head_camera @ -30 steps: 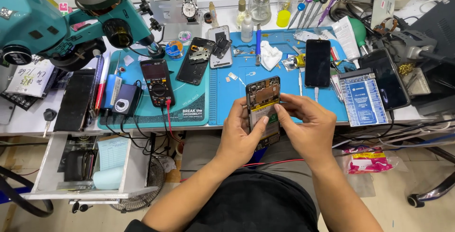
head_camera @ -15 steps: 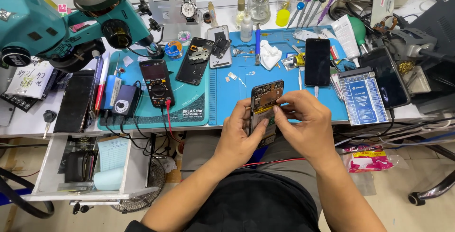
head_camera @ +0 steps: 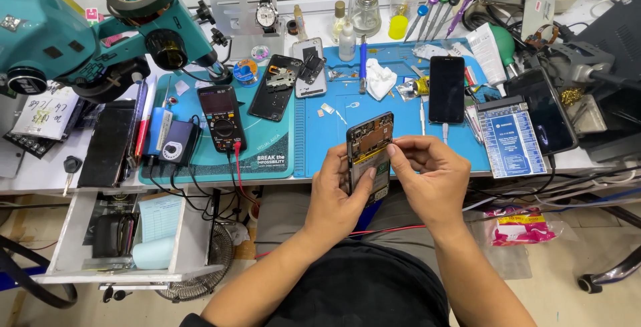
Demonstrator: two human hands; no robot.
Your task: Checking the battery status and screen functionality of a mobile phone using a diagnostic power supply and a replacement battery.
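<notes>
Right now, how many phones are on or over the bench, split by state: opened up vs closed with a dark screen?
Opened, insides showing: 3, the opened phone gripped by the left hand and right hand, the black opened phone, the grey opened phone.
Closed, dark screen: 3, centre phone, right phone, left phone.
Total: 6

Both bare forearms extend forward and converge in front of the torso. Left hand (head_camera: pixel 337 197): fingers curled, thumb pressed forward, closed in a grip. Right hand (head_camera: pixel 427 177): palm down, fingers bent inward, fingertips (head_camera: pixel 392 150) pinching toward the left thumb.
</notes>
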